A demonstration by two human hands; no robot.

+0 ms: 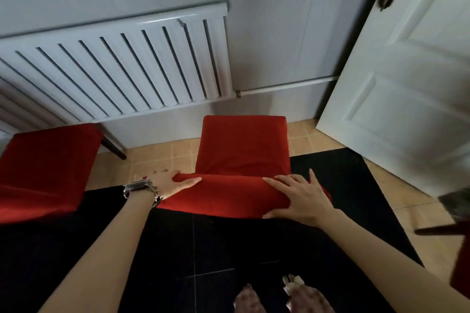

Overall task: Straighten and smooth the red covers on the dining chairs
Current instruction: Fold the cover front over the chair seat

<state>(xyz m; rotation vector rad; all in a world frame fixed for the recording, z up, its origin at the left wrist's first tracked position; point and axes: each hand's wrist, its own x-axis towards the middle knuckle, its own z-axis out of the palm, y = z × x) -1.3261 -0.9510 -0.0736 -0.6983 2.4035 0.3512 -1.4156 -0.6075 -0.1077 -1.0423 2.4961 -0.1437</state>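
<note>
A dining chair in a red cover (pixel 241 150) stands right below me, seen from behind its backrest. Both hands are on the top of the backrest. My left hand (pixel 169 181), with a metal watch on the wrist, grips the left end, thumb on the near face and fingers over the far side. At the right end my right hand (pixel 301 198) holds the cover, fingers spread over the top and thumb below on the near face. A second red-covered chair (pixel 48 162) stands to the left.
A white radiator (pixel 114 66) hangs on the wall behind the chairs. A white door (pixel 407 84) stands open at the right. The floor is tan tile with a dark patch under me. More red fabric (pixel 461 267) shows at the right edge. My feet (pixel 282 297) are at the bottom.
</note>
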